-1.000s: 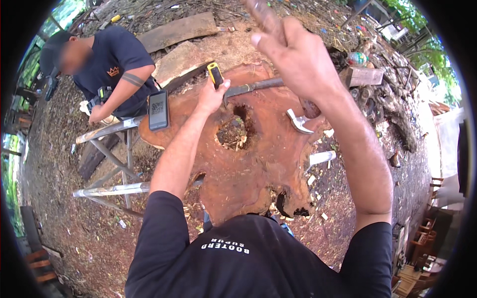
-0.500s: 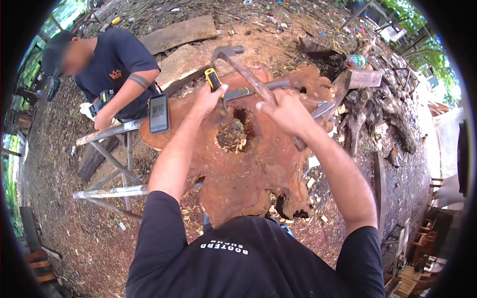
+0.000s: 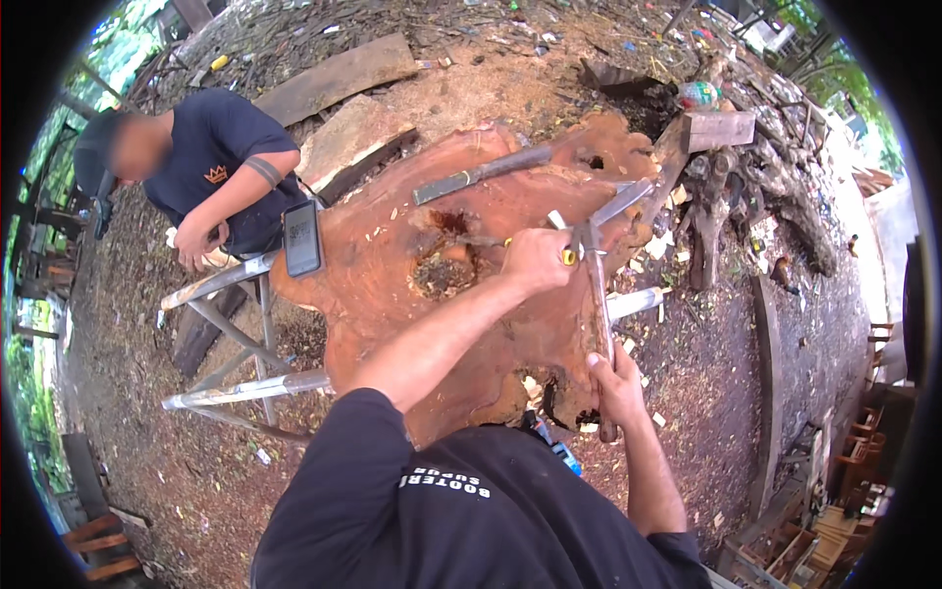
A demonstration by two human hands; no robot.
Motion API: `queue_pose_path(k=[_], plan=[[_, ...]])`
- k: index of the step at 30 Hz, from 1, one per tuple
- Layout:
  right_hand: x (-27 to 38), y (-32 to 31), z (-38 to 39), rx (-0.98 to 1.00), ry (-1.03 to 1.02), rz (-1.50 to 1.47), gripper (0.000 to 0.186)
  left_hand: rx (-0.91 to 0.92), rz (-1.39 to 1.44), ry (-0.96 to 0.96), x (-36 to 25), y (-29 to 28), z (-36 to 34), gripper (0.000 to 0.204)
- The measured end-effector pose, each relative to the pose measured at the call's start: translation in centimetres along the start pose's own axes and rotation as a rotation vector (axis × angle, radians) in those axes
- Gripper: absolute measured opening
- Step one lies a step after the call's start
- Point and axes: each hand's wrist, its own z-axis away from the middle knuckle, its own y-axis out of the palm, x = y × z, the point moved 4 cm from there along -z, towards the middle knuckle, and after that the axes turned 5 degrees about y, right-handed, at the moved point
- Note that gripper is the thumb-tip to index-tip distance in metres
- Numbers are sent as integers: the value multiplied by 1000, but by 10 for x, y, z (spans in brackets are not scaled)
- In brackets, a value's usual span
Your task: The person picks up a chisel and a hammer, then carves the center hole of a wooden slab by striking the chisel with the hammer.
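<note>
My left hand (image 3: pixel 538 261) is closed around a chisel (image 3: pixel 568 256) with a yellow and black handle; the handle's end shows beside my fist and the thin blade points left, toward the hollow in the wood. In my right hand (image 3: pixel 618 385) is a claw hammer (image 3: pixel 599 294), gripped low on its long wooden handle. The hammer's head is beside the chisel's butt; whether they touch I cannot tell. Under both hands lies a broad reddish wood slab (image 3: pixel 392 324) with a ragged hollow (image 3: pixel 444 270) holding chips. A larger chisel (image 3: pixel 481 175) rests on the slab's far side.
A flat metal blade (image 3: pixel 623 200) lies at the slab's right. A dark phone (image 3: pixel 302 239) stands at its left edge, near a co-worker (image 3: pixel 221 162). Metal trestle bars (image 3: pixel 245 385) stick out at left. Gnarled roots (image 3: pixel 721 206) and a wood block (image 3: pixel 719 131) are at right.
My left hand has moved right and nearer with the chisel, which now lies more sideways. My right hand has come down toward me, and the hammer's head has dropped close to the chisel's butt.
</note>
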Motion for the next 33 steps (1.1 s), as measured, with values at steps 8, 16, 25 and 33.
queue_pose_path(k=[8, 16, 25, 33], plan=[[-44, -50, 43, -30, -6, -283, 26, -199, 248, -45, 32, -58, -12, 21], [-58, -26, 43, 14, 38, -287, 27, -544, 867, -252, 100, -184, -34, 20], [-44, -5, 49, 46, 81, -131, 34, -570, 722, -239, 130, -195, -21, 20], [-20, -3, 41, 78, 42, -107, 32, -586, 607, -327, 128, -192, -13, 21]])
